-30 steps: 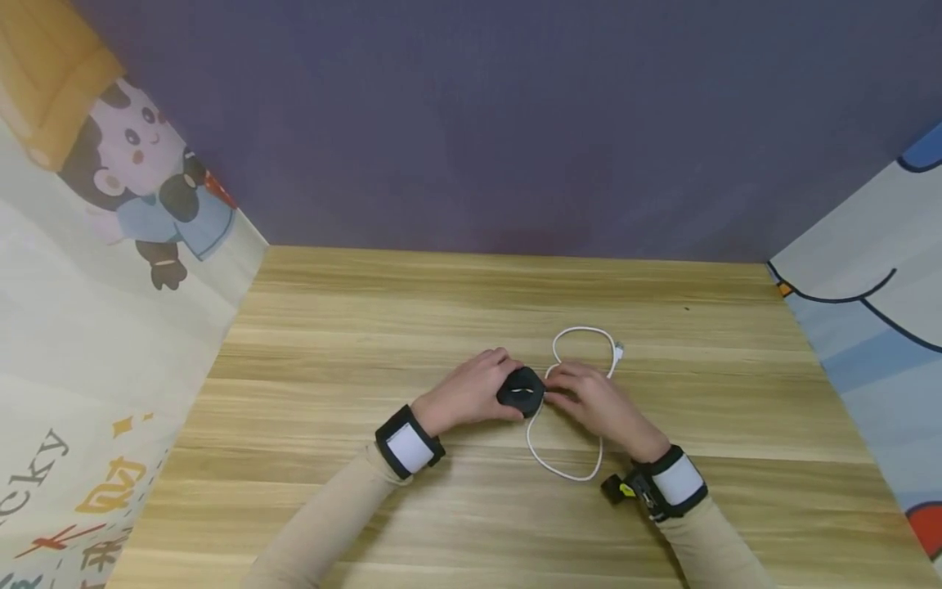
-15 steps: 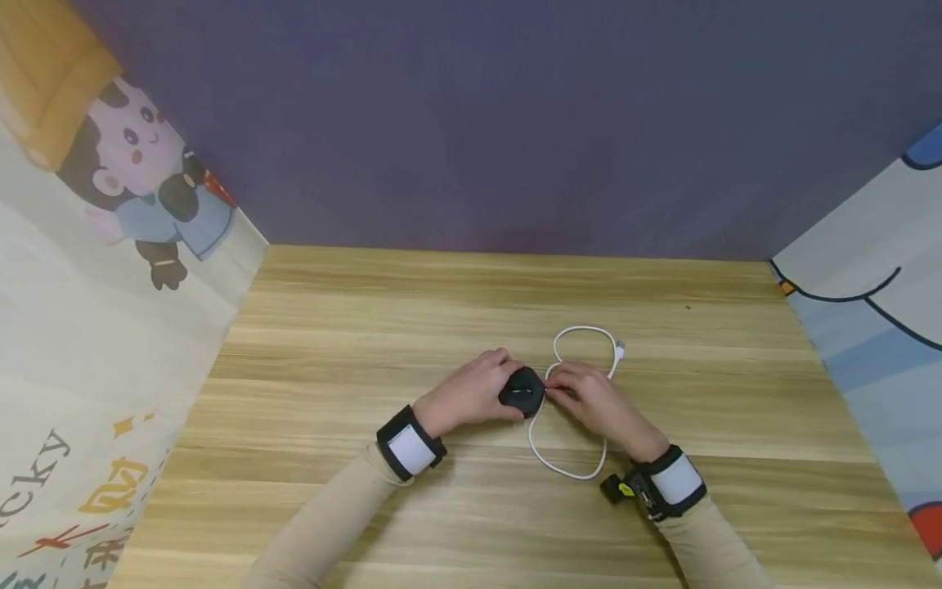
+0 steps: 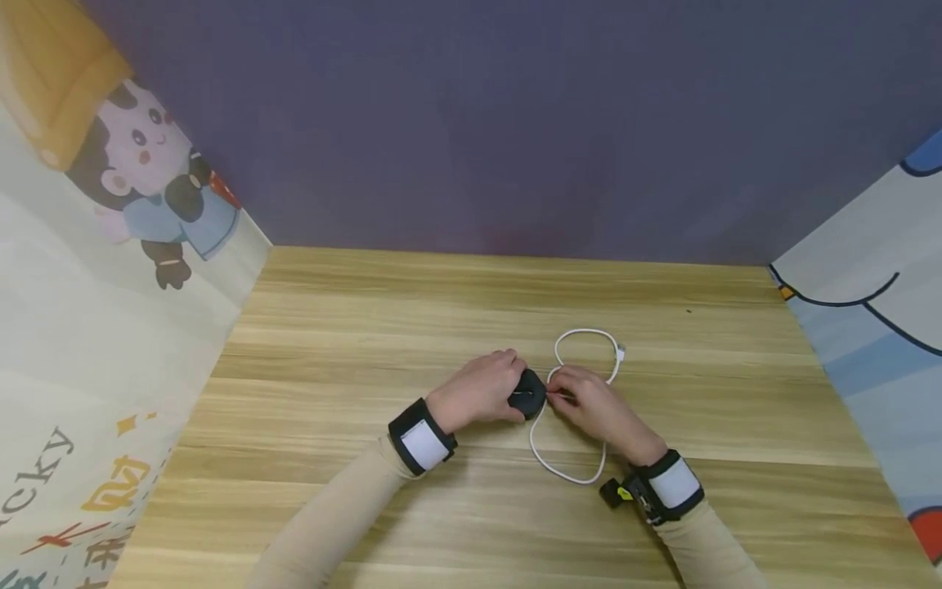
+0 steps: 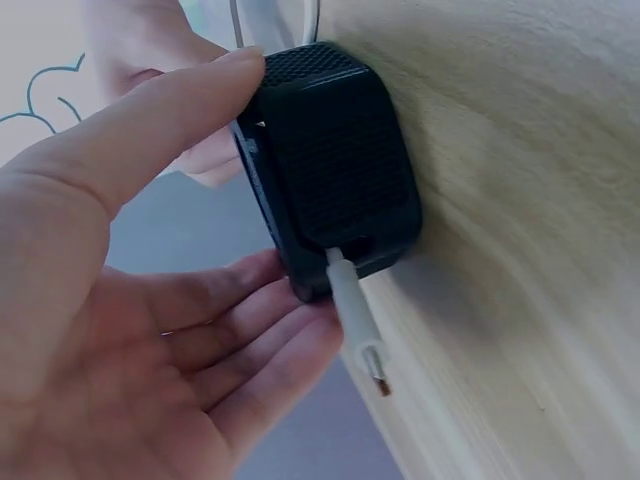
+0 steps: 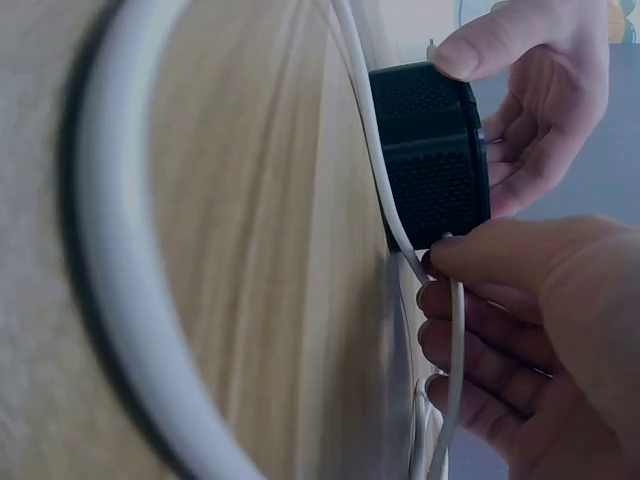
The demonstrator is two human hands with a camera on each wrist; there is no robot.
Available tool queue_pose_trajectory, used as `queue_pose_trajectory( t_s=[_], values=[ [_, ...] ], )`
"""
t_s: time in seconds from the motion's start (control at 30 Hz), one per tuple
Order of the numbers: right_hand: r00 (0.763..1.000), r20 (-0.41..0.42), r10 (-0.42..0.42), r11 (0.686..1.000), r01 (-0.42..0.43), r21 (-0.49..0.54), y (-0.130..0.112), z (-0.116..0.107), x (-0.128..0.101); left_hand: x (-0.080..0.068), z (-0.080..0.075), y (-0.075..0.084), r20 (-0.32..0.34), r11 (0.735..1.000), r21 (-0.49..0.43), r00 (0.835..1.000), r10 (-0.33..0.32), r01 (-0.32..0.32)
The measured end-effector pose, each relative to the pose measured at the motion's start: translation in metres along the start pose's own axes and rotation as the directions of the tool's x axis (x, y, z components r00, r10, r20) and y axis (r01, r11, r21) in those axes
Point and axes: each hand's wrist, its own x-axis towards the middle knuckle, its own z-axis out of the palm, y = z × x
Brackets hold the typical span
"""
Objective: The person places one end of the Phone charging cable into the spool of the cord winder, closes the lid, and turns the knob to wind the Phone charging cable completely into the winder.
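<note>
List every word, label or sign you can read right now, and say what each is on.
"cky": the end of a cut-off grey word on the left side panel.
Orange and red characters below it on that panel: cut off, not readable.
Black cable winder, held by the left hand: no readable marking.
White cable, pinched by the right hand: none.
Wrist bands: blank white patches.
</note>
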Motion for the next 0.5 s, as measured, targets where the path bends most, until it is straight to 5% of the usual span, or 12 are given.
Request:
queue_pose_trajectory(
  t_s=[0.5],
  values=[
    [0.999, -0.041, -0.018, 1.000, 0.019, 0.025, -0.0025, 0.0009, -0.0029, -0.0014, 0.0037, -0.0026, -0.021, 0.999, -0.031, 1.000, -0.012, 0.011]
  ],
)
